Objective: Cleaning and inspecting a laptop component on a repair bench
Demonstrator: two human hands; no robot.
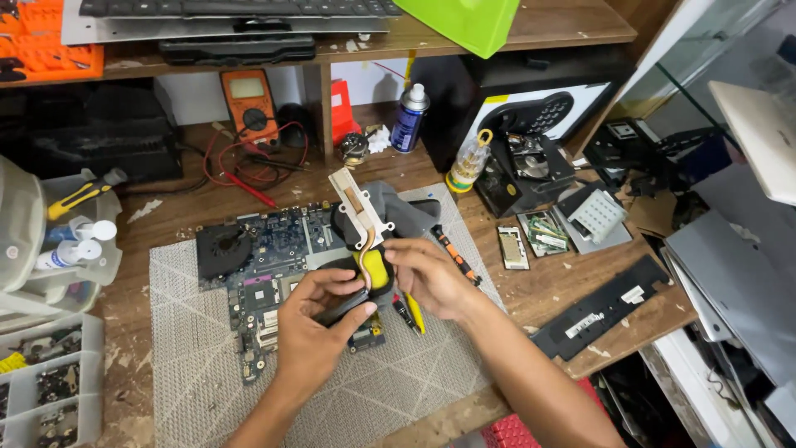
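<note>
My left hand [311,319] and my right hand [427,274] together hold a laptop heatsink [365,220] above the mat: a copper heat pipe with a pale metal plate at the far end and a yellow pad near my fingers. My left fingers pinch its dark lower end; my right thumb and forefinger grip the pipe beside the yellow pad. Beneath it lies a blue laptop motherboard [265,286] with a black round fan [222,247] at its upper left. A grey cloth [402,207] sits behind the heatsink.
A grey woven mat [191,365] covers the wooden desk. An orange-handled screwdriver [456,255] and a yellow-handled tool [413,311] lie by my right hand. An orange multimeter [249,104], spray can [410,118], memory modules [543,232], black strip [601,309] and parts trays [46,377] surround it.
</note>
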